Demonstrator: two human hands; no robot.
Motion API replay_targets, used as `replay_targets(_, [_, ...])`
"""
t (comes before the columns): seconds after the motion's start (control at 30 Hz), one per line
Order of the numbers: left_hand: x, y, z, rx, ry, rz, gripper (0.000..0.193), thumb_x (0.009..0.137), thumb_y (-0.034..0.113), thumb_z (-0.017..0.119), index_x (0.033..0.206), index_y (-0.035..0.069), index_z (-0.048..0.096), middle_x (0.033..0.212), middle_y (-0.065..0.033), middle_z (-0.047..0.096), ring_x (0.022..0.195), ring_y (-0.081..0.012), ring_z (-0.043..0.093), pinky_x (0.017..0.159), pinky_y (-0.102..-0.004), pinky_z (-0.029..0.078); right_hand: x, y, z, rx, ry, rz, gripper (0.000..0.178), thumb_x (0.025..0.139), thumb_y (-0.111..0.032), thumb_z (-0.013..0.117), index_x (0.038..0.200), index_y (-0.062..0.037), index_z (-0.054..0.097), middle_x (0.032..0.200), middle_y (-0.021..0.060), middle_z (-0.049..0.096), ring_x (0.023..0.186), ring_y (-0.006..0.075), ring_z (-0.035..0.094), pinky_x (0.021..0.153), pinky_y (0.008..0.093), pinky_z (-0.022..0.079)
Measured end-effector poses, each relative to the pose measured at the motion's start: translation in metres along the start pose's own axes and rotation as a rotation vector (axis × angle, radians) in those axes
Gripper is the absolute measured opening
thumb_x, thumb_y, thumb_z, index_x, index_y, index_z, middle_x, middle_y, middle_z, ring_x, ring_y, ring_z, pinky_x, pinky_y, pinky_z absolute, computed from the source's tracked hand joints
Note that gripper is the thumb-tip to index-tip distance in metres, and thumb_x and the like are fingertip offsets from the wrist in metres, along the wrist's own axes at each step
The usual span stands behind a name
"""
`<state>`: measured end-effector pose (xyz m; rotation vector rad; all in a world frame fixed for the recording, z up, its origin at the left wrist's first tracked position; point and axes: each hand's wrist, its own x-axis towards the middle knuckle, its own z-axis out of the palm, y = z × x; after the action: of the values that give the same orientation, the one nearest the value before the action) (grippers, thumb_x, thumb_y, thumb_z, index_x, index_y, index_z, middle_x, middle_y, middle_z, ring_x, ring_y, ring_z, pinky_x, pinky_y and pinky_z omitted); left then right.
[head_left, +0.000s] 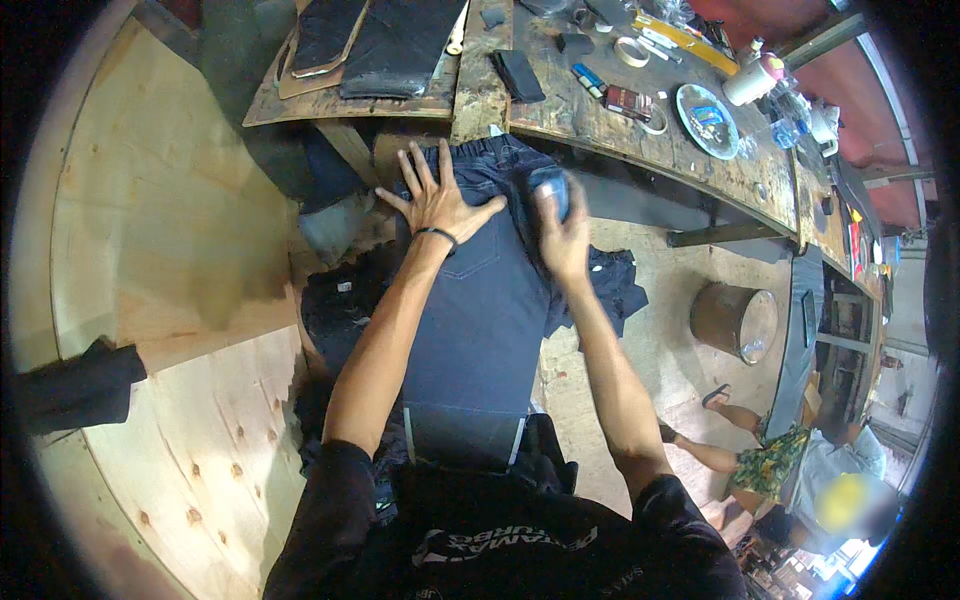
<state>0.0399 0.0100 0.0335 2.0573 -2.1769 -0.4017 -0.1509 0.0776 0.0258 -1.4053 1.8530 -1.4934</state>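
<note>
A dark blue denim garment (475, 335) with a gathered waistband (480, 152) lies stretched out in front of me, its waist end toward the workbench. My left hand (440, 205) presses flat on it just below the waistband, fingers spread, with a dark band around the wrist. On the garment's right edge is my right hand (567, 240), smeared by motion, its fingers curled over a small bluish-grey thing (556, 192) whose kind I cannot make out. A dark panel with pale side edges (460, 438) shows at the garment's near end.
More dark clothes (615, 285) lie beneath and beside the garment. Across the far side runs a worn wooden workbench (590, 125) with a plate (707, 120), tape roll (632, 51) and thread cone (752, 82). A round drum-like stool (735, 320) and another person (790, 465) are at right.
</note>
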Motion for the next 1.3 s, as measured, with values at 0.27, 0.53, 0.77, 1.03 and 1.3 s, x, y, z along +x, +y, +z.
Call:
replay_targets(0.27, [0.029,0.002,0.016,-0.042,0.077,0.222,0.139,0.069,0.097,0.065,0.173,0.018,0.015,0.178,-0.0232,0.007,0.166,-0.0382,0.0,0.119,-0.0833,-0.001,0.071,0.043,0.025,-0.176,-0.089,-0.178,0.062,0.1,-0.034,0.073,0.141,0.0092,0.058,0.129,0.0323,0.067,0.121,0.0469,0.064,0.103,0.0506,0.05])
replay_targets(0.53, [0.063,-0.007,0.015,-0.051,0.04,0.357,0.139,0.062,0.102,0.063,0.172,0.027,0.022,0.178,-0.0212,0.01,0.166,-0.038,0.006,0.122,-0.0809,0.004,-0.026,-0.033,-0.013,-0.562,-0.528,-0.349,0.063,0.087,-0.03,0.084,0.137,-0.0001,0.063,0.12,0.0198,0.062,0.114,0.0396,0.059,0.1,0.0508,0.048])
replay_targets(0.77, [0.064,-0.004,0.019,0.035,0.048,0.28,0.143,0.061,0.102,0.063,0.172,0.024,0.02,0.178,-0.0234,0.007,0.166,-0.0406,0.0,0.122,-0.0811,0.003,-0.034,-0.016,-0.01,-0.585,-0.509,-0.305,0.058,0.082,-0.035,0.087,0.124,-0.0004,0.068,0.112,0.0176,0.065,0.1,0.0369,0.058,0.092,0.0471,0.049])
replay_targets(1.03, [0.064,-0.005,0.019,-0.019,0.005,0.282,0.139,0.062,0.098,0.066,0.173,0.026,0.021,0.179,-0.0241,0.002,0.165,-0.0419,-0.006,0.118,-0.0842,-0.005,-0.056,-0.064,-0.018,-0.501,-0.584,-0.298,0.056,0.078,-0.033,0.088,0.119,-0.0003,0.071,0.11,0.0191,0.066,0.1,0.0371,0.06,0.09,0.0494,0.049])
replay_targets(1.3, [0.064,-0.005,0.023,-0.035,0.106,0.327,0.137,0.063,0.1,0.064,0.172,0.027,0.024,0.179,-0.0229,0.002,0.165,-0.0414,-0.003,0.118,-0.0857,0.0,-0.121,-0.074,-0.025,-0.382,-0.711,-0.237,0.058,0.074,-0.036,0.091,0.12,-0.0059,0.073,0.112,0.0178,0.065,0.107,0.0391,0.058,0.091,0.0536,0.049])
